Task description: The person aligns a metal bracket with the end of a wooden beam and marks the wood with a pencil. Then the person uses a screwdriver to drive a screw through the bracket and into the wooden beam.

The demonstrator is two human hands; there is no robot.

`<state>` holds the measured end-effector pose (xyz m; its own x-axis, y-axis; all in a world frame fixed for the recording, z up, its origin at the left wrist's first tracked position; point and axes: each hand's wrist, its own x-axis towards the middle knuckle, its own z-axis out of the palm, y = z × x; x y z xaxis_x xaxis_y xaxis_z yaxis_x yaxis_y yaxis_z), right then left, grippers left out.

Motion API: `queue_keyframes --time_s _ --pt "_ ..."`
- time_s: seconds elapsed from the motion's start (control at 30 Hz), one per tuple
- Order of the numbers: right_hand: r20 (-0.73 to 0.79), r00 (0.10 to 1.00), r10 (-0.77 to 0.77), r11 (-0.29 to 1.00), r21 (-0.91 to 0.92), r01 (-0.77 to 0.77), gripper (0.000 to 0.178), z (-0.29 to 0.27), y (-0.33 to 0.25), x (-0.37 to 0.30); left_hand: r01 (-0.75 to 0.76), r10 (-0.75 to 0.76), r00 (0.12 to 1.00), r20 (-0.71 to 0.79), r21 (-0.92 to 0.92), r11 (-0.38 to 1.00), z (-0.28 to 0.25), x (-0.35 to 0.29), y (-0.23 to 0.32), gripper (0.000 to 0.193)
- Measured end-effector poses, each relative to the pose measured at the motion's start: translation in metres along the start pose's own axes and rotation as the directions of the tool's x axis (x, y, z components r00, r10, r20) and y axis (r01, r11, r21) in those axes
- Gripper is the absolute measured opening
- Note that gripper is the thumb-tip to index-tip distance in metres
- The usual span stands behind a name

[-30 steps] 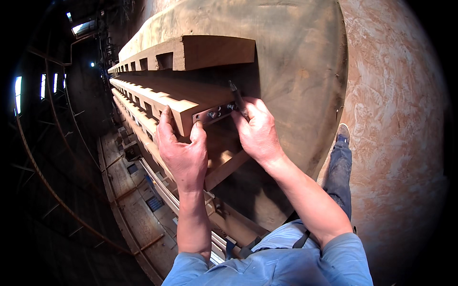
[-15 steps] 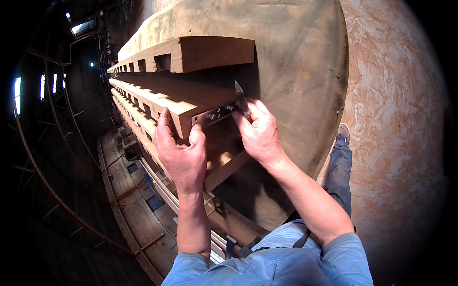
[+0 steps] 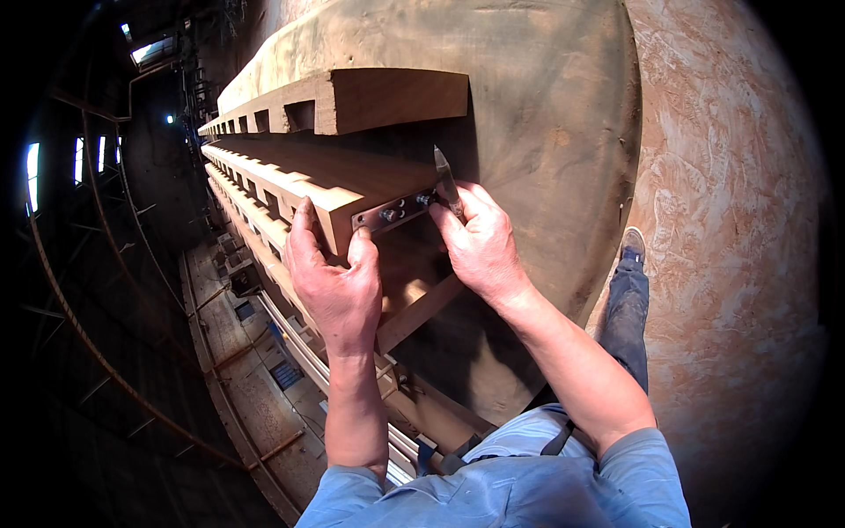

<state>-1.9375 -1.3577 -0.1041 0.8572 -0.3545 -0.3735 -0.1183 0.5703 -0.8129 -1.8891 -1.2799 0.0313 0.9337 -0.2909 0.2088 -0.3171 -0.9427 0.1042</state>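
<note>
A long notched wooden beam point(image 3: 361, 180) lies with its end toward me. Against that end face sits a narrow metal plate point(image 3: 387, 216) with holes and two protruding bolts. My left hand point(image 3: 336, 286) grips the near left corner; its thumb presses the plate's left end and its index finger rests on the beam's top edge. My right hand point(image 3: 482, 242) is closed at the plate's right end, with a grey, pointed, pencil-like tool point(image 3: 447, 183) held between thumb and fingers, tip upward. The plate's right end is partly hidden by that hand.
A second notched beam point(image 3: 400, 97) lies beyond, on a large worn surface point(image 3: 546, 158) with a rounded right edge. Another wooden piece point(image 3: 418, 312) is below the hands. Rails and machinery parts point(image 3: 295, 339) run along the left. My shoe point(image 3: 633, 240) stands on the reddish floor point(image 3: 731, 290).
Both hands keep their holds almost unmoved. The pointed tool has shifted very slightly in my right hand, and the plate sits slightly farther left on the beam end.
</note>
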Motion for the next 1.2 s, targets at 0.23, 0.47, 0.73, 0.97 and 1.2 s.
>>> queue_keyframes --time_s 0.23,0.47,0.73,0.97,1.2 --pt "0.04 0.998 0.04 0.999 -0.033 -0.039 0.015 -0.005 -0.003 0.001 -0.004 0.004 1.0 0.0 -0.001 1.0 0.001 -0.001 -0.002 0.059" --pt "0.087 0.961 0.262 0.965 -0.006 -0.262 0.02 -0.019 -0.022 -0.011 -0.027 0.027 0.999 0.043 0.012 1.0 0.001 -0.001 -0.005 0.06" --pt "0.115 0.99 0.081 0.925 -0.378 -0.032 0.015 -0.042 -0.019 -0.024 0.059 -0.053 0.998 0.04 -0.154 0.986 0.005 -0.002 -0.001 0.059" --pt "0.282 0.954 0.101 0.689 -0.712 0.137 0.007 -0.049 -0.033 -0.015 0.072 -0.064 0.996 0.054 -0.16 0.985 0.004 -0.001 0.005 0.056" --pt "0.275 0.959 0.075 0.688 -0.71 0.15 0.02 -0.045 -0.027 -0.008 0.046 -0.04 0.998 0.051 -0.129 0.991 0.006 -0.002 0.004 0.055"
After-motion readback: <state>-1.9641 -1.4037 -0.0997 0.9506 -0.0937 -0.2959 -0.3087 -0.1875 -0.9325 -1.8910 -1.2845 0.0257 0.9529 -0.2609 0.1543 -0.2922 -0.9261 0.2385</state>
